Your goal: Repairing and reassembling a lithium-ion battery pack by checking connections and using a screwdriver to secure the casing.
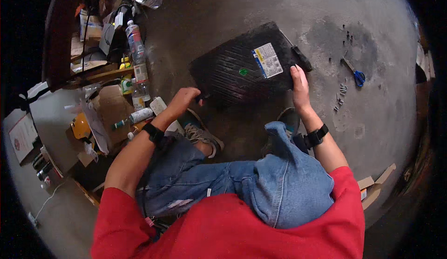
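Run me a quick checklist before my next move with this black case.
1. Right hand on the black case: ok, thumb over its right edge.
2. Left hand grip: cannot tell; it is at the near left corner, fingers partly hidden.
3. Black-handled tool well away from the case: not ok, it lies close by the right edge.
4. Scissors clear of the case: ok, apart on the floor to the right.
5. Small loose pieces gathered together: not ok, scattered on the floor.
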A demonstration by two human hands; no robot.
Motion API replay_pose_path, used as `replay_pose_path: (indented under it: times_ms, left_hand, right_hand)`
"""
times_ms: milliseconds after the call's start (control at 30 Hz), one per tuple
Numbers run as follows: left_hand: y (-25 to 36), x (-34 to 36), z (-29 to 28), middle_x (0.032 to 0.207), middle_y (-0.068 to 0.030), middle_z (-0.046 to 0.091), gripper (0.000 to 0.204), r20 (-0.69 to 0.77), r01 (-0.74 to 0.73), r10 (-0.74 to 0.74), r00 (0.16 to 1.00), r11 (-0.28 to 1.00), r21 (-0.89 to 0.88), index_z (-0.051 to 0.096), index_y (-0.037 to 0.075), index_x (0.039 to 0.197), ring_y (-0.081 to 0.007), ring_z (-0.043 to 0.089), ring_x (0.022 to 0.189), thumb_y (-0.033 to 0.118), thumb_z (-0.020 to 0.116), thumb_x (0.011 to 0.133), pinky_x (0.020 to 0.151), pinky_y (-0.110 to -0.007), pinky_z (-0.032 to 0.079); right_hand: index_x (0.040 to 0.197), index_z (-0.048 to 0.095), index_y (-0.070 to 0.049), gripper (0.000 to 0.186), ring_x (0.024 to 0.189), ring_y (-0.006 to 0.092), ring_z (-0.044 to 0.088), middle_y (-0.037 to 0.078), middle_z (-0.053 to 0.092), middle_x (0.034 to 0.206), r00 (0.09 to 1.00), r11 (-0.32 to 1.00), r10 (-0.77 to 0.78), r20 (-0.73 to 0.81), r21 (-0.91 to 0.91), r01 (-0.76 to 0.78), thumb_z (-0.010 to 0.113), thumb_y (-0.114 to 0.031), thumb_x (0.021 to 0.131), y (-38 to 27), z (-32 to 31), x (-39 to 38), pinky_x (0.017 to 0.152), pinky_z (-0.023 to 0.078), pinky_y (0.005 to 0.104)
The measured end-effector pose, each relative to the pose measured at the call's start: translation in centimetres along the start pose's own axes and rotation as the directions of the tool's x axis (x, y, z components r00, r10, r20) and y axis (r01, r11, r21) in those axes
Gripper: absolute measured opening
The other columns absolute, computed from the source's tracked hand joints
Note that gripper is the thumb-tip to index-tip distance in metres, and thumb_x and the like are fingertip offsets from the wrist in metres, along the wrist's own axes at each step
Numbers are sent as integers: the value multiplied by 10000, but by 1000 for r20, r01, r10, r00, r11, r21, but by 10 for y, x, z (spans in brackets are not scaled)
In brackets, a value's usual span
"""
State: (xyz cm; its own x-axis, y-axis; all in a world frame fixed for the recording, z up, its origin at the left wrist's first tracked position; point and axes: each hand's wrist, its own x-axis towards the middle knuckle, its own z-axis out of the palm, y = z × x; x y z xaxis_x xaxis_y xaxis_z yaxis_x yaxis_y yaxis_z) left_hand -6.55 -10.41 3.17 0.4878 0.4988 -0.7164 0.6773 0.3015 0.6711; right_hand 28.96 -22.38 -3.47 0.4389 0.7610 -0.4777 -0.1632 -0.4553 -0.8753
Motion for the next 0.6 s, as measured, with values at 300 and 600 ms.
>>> replay_pose_path:
  times_ms: [300,600]
  left_hand:
    - [64,-63,3,718,-84,594,291,8,-78,79,997,958,275,642,-17,724,-181,572,750,203,555,893,695,-318,427]
    - [155,-96,9,682,-34,620,336,-100,92,-86,991,994,58,636,-11,705,-103,551,702,226,555,930,680,-272,419]
  right_hand:
    - [1129,635,-3,498,915,137,608,42,655,1052,969,885,218,117,395,-247,541,-457,948,-24,5,-4,852,455,269]
    - [1103,654,-50,542,892,144,616,38,663,1036,895,805,399,199,390,-446,542,-545,910,-24,20,-14,813,474,274]
